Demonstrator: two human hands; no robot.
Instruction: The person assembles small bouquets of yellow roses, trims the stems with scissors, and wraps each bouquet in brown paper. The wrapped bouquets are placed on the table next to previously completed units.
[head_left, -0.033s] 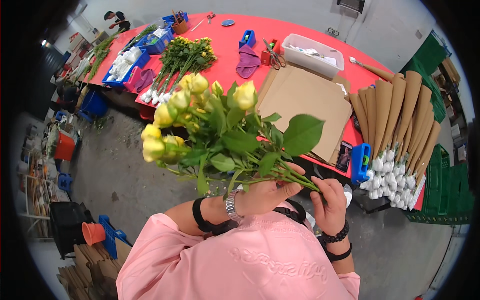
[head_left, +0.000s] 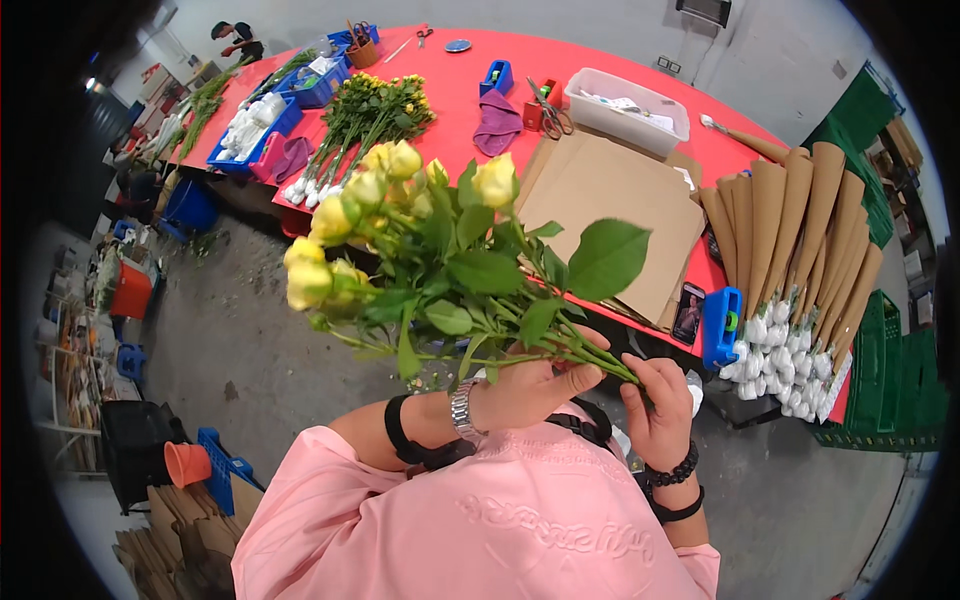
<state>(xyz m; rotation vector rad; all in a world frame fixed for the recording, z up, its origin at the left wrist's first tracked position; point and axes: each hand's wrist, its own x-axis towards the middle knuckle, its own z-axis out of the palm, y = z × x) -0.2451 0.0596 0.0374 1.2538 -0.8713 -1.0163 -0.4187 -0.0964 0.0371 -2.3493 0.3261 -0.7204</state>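
Note:
A bunch of yellow roses (head_left: 470,270) with green leaves lies tilted across the front of my body, blooms to the upper left. My left hand (head_left: 535,388) is closed around its stems, below the leaves. At the cut ends my right hand (head_left: 660,395) pinches the stems between thumb and fingers. Beyond the bunch, a stack of brown paper sheets (head_left: 610,215) rests on the red table (head_left: 450,100). Another bunch of small yellow flowers (head_left: 375,115), with white-wrapped stem ends, lies farther left on the table.
Brown paper-wrapped bundles (head_left: 790,220) with white ends lie at the right, beside a blue tape dispenser (head_left: 722,325) and a phone (head_left: 688,312). Behind the paper stand a clear plastic box (head_left: 625,110) and scissors (head_left: 552,118). Blue trays (head_left: 258,135) line the left side; a person (head_left: 238,40) stands beyond.
The rose blooms have shifted very slightly to the right. Both hands keep their hold on the stems in the same place.

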